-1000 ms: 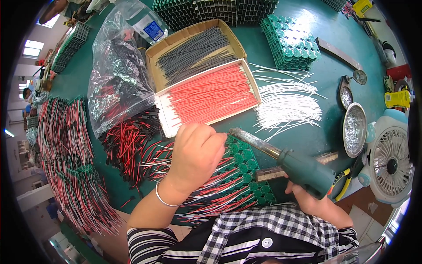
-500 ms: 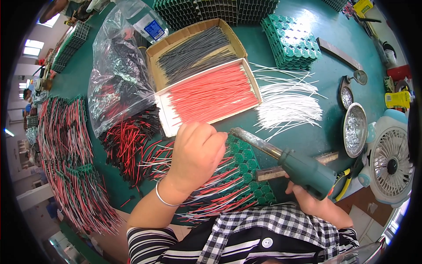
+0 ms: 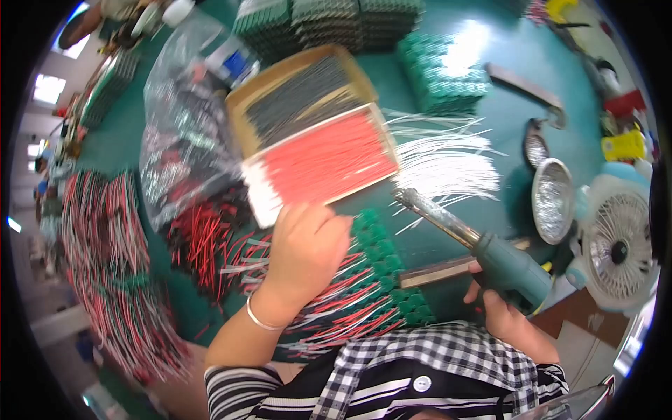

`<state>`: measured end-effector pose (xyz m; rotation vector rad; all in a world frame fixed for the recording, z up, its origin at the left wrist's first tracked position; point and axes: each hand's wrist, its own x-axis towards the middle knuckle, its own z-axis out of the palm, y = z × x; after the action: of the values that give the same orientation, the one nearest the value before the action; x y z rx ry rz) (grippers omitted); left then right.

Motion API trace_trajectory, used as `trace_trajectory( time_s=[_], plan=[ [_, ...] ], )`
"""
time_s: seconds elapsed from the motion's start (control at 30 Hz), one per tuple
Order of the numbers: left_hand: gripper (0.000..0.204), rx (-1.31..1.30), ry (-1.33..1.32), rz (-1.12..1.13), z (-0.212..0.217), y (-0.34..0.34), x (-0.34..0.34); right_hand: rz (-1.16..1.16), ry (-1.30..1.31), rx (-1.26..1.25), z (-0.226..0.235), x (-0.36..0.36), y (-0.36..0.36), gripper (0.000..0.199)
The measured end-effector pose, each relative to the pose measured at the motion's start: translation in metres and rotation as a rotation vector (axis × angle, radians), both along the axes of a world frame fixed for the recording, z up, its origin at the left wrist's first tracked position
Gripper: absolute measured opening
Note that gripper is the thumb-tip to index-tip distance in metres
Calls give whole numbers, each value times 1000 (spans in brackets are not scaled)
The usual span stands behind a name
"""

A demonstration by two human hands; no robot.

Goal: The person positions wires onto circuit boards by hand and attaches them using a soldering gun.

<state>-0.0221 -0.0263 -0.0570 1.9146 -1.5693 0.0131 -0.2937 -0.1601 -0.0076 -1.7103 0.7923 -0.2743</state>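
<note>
My right hand [image 3: 498,315] grips the thick green handle of a soldering iron [image 3: 514,273]. Its metal shaft points up and left, and the tip is apart from the green board panel. Over that panel of round green circuit boards [image 3: 376,241], my left hand [image 3: 308,241] is closed with its fingers bent together. Whatever the left fingers pinch is hidden behind the hand. Red, white and black wires [image 3: 343,301] fan out from the panel's rows toward the lower left, partly under my left wrist. The picture is smeared by motion.
Beyond my left hand lies a box of red wires [image 3: 329,157] and dark wires [image 3: 301,94]. Loose white wires [image 3: 448,164] are to its right. A metal bowl [image 3: 552,201] and a fan [image 3: 617,248] stand at right. Wired panels [image 3: 112,266], a plastic bag [image 3: 185,119] and stacked boards [image 3: 444,77] surround these.
The soldering iron has moved right, its tip drawing away from my left fingers. My left hand has shifted slightly left and down. The whole view has tilted a little.
</note>
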Motion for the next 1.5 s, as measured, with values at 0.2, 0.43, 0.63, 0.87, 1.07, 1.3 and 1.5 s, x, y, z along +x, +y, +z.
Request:
trace_trajectory(
  time_s=[0.2, 0.43, 0.63, 0.87, 1.07, 1.3, 1.5],
  plan=[
    [13, 0, -53, -3, -6, 4, -2, -430, -134, -289, -5, -76, 1, 36],
    [20, 61, 0, 66, 36, 29, 2, -697, -264, -520, 3, -116, -10, 32],
    [23, 145, -5, 669, 31, 128, 50, -405, -295, -314, 14, -82, -4, 29],
    [26, 234, -15, 724, -2, 145, 59, -132, -368, -376, -4, -56, 5, 35],
    [26, 103, -167, 659, 21, 149, 80, -279, -451, -287, -6, -57, 9, 33],
    [25, -99, -43, 682, 36, 135, 75, -168, -434, -111, 0, -59, 5, 33],
    [27, 93, -160, 426, 35, 85, 33, -118, -420, -62, -6, -48, 0, 36]
  ],
)
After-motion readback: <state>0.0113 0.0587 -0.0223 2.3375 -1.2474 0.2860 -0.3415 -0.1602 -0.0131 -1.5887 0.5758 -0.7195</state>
